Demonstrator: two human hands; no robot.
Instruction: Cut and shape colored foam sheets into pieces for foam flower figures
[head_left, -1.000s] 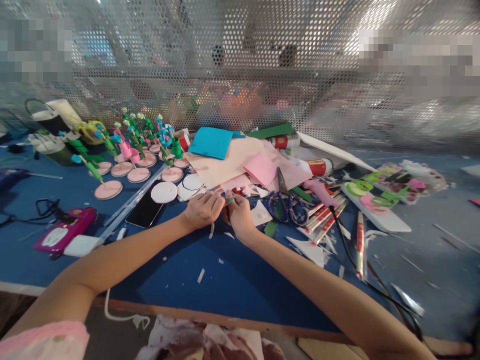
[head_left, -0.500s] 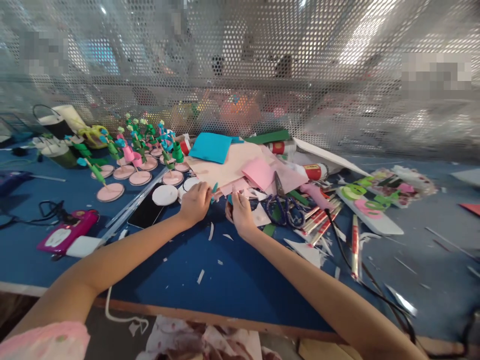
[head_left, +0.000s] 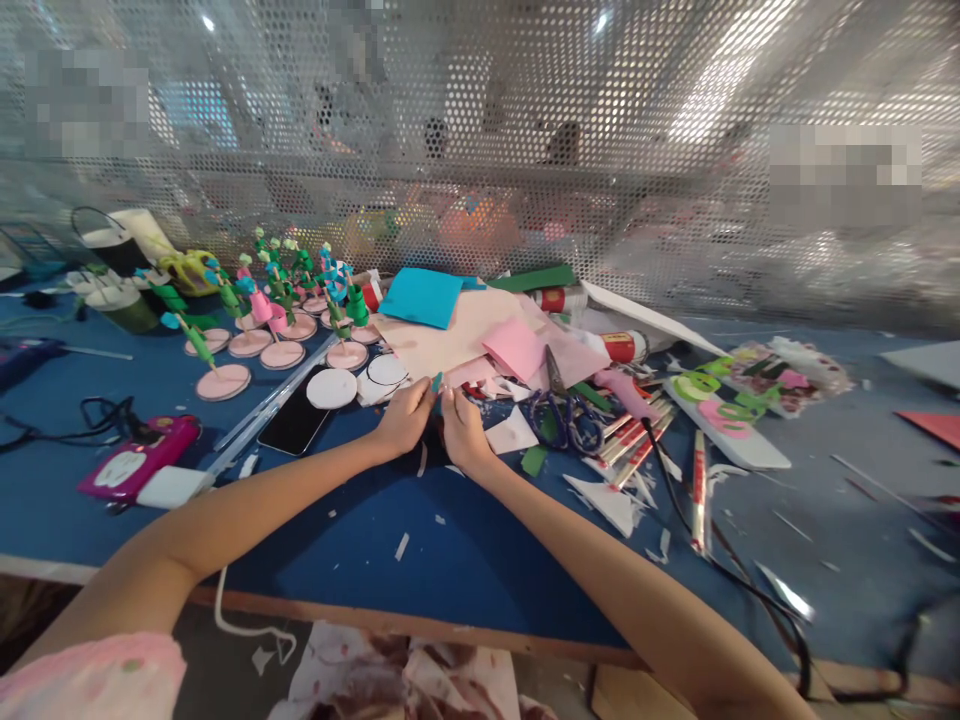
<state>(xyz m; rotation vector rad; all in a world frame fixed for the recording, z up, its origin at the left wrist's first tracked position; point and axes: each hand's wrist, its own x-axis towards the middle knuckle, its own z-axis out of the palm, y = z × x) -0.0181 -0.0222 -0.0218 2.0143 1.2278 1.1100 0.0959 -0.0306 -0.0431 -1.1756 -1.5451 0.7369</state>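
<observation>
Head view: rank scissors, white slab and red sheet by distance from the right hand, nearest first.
1. Scissors: just to the right of the right hand.
2. White slab: farther right, past the scissors.
3. Red sheet: farthest, at the picture's right edge.

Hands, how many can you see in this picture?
2. The left hand is above the blue table, a small teal piece at its fingertips; the right hand is just beside it. Others could be hidden behind the metal mesh, where it's too blurry to tell.
</observation>
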